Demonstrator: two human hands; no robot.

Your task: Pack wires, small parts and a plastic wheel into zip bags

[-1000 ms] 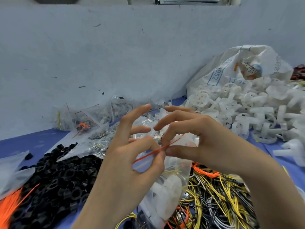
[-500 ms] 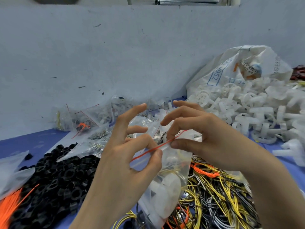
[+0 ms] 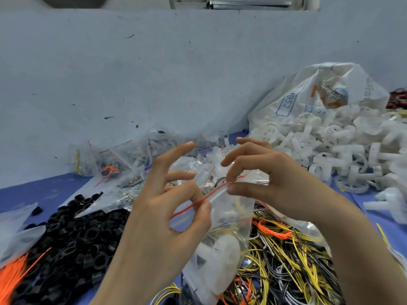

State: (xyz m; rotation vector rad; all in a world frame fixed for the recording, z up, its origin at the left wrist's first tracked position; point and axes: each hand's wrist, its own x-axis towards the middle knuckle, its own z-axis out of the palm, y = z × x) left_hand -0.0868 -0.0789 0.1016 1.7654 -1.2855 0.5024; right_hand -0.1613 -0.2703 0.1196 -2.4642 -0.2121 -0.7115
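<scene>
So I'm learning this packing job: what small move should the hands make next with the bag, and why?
Probably slide the pinching fingers along the red zip strip to finish sealing. The left hand and right hand both pinch the strip at the top of the zip bag, which already holds a white wheel and yellow wires.

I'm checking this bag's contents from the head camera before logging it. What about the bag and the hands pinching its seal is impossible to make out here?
- Zip bag: whether the red seal is fully closed, since the left hand and right hand cover its ends.
- Small parts inside: hazy behind crumpled plastic; only yellow wire and a white wheel show.
- Bag bottom: cut off at the lower edge.
</scene>
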